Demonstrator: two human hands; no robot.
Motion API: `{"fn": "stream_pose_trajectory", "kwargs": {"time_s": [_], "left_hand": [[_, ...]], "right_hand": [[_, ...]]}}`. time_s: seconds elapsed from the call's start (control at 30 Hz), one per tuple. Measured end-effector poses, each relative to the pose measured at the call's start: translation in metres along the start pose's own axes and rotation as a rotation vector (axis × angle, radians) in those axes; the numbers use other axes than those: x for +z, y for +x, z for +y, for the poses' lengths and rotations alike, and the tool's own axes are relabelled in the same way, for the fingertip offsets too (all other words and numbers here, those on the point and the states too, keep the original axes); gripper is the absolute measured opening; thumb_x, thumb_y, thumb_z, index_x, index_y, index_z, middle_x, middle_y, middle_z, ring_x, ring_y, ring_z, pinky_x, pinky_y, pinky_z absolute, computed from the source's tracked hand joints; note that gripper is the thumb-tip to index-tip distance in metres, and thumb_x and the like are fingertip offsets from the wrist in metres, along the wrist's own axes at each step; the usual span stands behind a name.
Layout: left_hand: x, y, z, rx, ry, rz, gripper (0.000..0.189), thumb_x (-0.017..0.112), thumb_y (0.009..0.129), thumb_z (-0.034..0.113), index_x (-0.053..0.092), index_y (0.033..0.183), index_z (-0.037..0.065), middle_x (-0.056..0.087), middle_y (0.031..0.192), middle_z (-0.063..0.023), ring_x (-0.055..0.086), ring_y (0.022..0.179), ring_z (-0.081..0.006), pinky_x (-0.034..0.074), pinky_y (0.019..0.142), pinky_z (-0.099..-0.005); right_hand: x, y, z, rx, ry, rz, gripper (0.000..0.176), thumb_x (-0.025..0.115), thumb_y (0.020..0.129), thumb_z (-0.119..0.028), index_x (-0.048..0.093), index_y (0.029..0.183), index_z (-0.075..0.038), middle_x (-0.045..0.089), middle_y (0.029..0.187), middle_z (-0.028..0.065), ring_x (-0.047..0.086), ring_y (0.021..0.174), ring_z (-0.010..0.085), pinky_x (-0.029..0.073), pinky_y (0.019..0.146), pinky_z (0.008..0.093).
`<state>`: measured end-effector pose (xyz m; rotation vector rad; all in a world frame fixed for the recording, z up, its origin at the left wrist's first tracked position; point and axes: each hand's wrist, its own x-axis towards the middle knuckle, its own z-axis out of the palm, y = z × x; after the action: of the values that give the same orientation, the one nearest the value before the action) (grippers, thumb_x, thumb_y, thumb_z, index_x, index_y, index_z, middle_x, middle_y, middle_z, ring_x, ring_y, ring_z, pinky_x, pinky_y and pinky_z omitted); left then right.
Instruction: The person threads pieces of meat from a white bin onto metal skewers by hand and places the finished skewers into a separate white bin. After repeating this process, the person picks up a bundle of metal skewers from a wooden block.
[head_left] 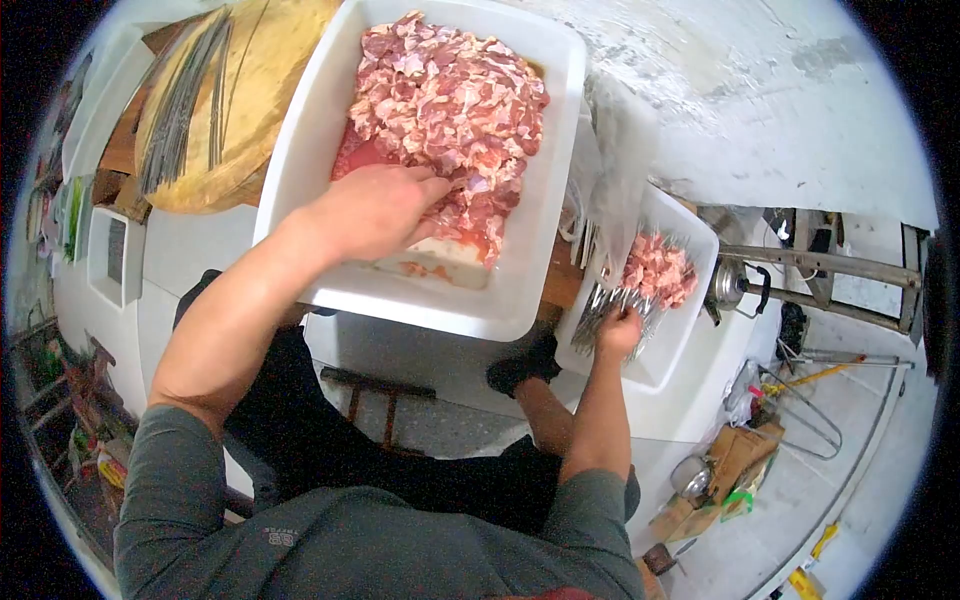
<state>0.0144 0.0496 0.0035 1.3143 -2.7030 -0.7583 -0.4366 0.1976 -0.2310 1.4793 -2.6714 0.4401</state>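
Observation:
A large white tub (558,150) holds a heap of cut raw meat (440,95), with reddish liquid at its near end. My left hand (385,208) reaches over the tub's near left side, fingers curled in against the meat; a piece seems to be in the fingertips, partly hidden. To the right, my right hand (618,332) is closed at the handle ends of thin metal skewers (590,318) in a smaller white tray (652,375). Threaded meat (660,272) lies at the far end of those skewers.
Bare metal skewers (185,110) lie on a round wooden board (255,90) at the left. A clear plastic bag (615,150) hangs between tub and tray. A metal kettle (730,285) stands right of the tray. Cardboard (745,460) and a metal frame (830,270) are farther right.

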Motion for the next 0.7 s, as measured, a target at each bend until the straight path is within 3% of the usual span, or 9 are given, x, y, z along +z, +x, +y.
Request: {"fn": "stream_pose_trajectory", "kwargs": {"time_s": [0.1,0.2,0.3,0.37,0.53,0.63,0.67,0.7], "left_hand": [[0.001,0.002,0.001,-0.012,0.028,-0.025,0.036,0.060,0.087,0.021,0.057,0.115,-0.001,0.063,0.105,-0.0192,0.064,0.094,-0.0370,0.052,0.082,-0.0469],[0.003,0.003,0.001,-0.009,0.034,-0.031,0.037,0.060,0.087,0.021,0.057,0.117,-0.002,0.063,0.106,-0.0192,0.064,0.095,-0.0365,0.052,0.082,-0.0465],[0.003,0.002,0.004,-0.004,0.031,-0.019,0.038,0.060,0.087,0.021,0.057,0.119,-0.002,0.063,0.109,-0.0193,0.063,0.096,-0.0368,0.052,0.084,-0.0464],[0.004,0.002,0.004,-0.002,0.026,-0.021,0.039,0.060,0.087,0.021,0.057,0.119,-0.002,0.062,0.110,-0.0194,0.063,0.097,-0.0370,0.052,0.084,-0.0464],[-0.002,0.002,0.005,-0.014,0.022,-0.047,0.043,0.061,0.088,0.023,0.055,0.123,-0.001,0.062,0.115,-0.0199,0.062,0.101,-0.0375,0.051,0.088,-0.0458],[-0.004,0.001,0.005,-0.039,0.014,-0.086,0.045,0.061,0.089,0.025,0.054,0.125,-0.001,0.061,0.115,-0.0203,0.061,0.103,-0.0376,0.050,0.090,-0.0457],[-0.003,0.000,0.004,-0.020,0.011,-0.059,0.042,0.061,0.088,0.023,0.056,0.122,-0.001,0.062,0.112,-0.0201,0.062,0.099,-0.0377,0.051,0.087,-0.0465],[-0.002,-0.001,0.004,0.000,0.007,-0.032,0.039,0.061,0.087,0.022,0.057,0.118,-0.001,0.063,0.109,-0.0200,0.064,0.096,-0.0378,0.051,0.084,-0.0473]], "right_hand": [[0.008,0.001,0.010,0.196,0.179,-0.138,0.033,0.063,0.088,-0.034,0.068,0.108,-0.008,0.067,0.094,0.0198,0.063,0.085,0.0396,0.050,0.078,0.0480],[0.004,-0.002,0.008,-0.008,0.233,0.034,0.034,0.064,0.088,-0.033,0.069,0.107,-0.005,0.067,0.090,0.0210,0.064,0.084,0.0397,0.050,0.077,0.0483],[0.000,0.005,-0.006,0.027,0.156,-0.062,0.034,0.065,0.087,-0.028,0.068,0.109,-0.003,0.067,0.091,0.0218,0.064,0.085,0.0406,0.050,0.078,0.0481],[-0.002,0.003,-0.011,-0.057,0.157,-0.090,0.039,0.067,0.085,-0.021,0.062,0.115,0.002,0.065,0.097,0.0249,0.061,0.093,0.0412,0.049,0.084,0.0485],[-0.005,-0.009,-0.023,0.004,0.045,0.019,0.069,0.079,0.072,-0.032,0.052,0.123,0.006,0.058,0.110,0.0266,0.056,0.101,0.0455,0.047,0.089,0.0492],[-0.010,-0.022,-0.034,-0.007,-0.073,-0.029,0.086,0.083,0.067,-0.038,0.044,0.130,0.006,0.055,0.111,0.0265,0.056,0.099,0.0466,0.047,0.089,0.0491],[-0.015,-0.023,-0.039,0.182,-0.084,-0.267,0.083,0.075,0.077,-0.032,0.032,0.142,-0.002,0.052,0.122,0.0275,0.055,0.110,0.0441,0.046,0.094,0.0491],[-0.010,-0.025,-0.036,0.195,-0.058,-0.290,0.083,0.073,0.078,-0.032,0.029,0.142,-0.002,0.051,0.124,0.0283,0.054,0.112,0.0446,0.046,0.093,0.0495]]}}
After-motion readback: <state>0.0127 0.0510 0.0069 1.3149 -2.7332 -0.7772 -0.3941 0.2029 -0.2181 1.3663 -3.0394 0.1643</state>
